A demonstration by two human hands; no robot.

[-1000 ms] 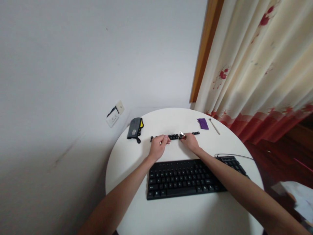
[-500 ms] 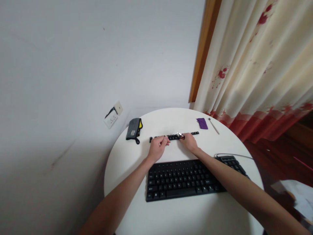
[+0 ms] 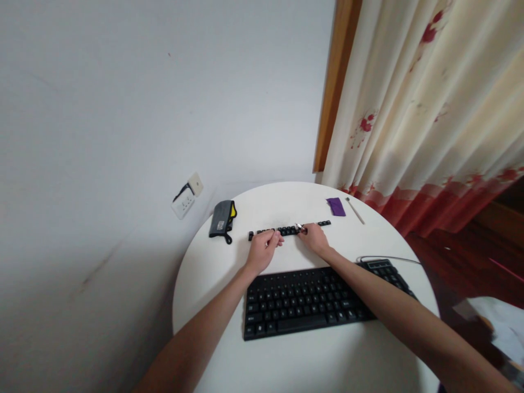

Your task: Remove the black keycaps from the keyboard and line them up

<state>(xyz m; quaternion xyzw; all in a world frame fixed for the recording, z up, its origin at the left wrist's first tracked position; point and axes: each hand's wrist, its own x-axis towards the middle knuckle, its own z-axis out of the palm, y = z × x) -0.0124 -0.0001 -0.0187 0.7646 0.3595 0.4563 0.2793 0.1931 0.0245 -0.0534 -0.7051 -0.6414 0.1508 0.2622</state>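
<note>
A row of loose black keycaps [image 3: 288, 231] lies across the white round table, beyond the black keyboard [image 3: 295, 305]. Over the left part of that row is my left hand [image 3: 263, 250], fingers curled together; whatever they pinch is too small to make out. My right hand [image 3: 315, 239] is closed around a small tool [image 3: 301, 227] with a shiny metal tip and a darker handle, its exact kind unclear. The tip sits right by the keycaps. My right forearm passes above the keyboard's right part and hides some of its keys.
A grey pouch [image 3: 223, 218] with yellow inside lies at the table's left. On the far right are a purple cloth packet [image 3: 336, 207] and a thin brush-like stick [image 3: 355, 211]. The keyboard's cable [image 3: 388, 257] runs off rightward. Wall and curtain [image 3: 393, 109] stand behind the table [image 3: 282, 188].
The whole view has shifted slightly. Both hands stay at the keycap row in nearly the same pose, and the metal tool tip has tilted a little.
</note>
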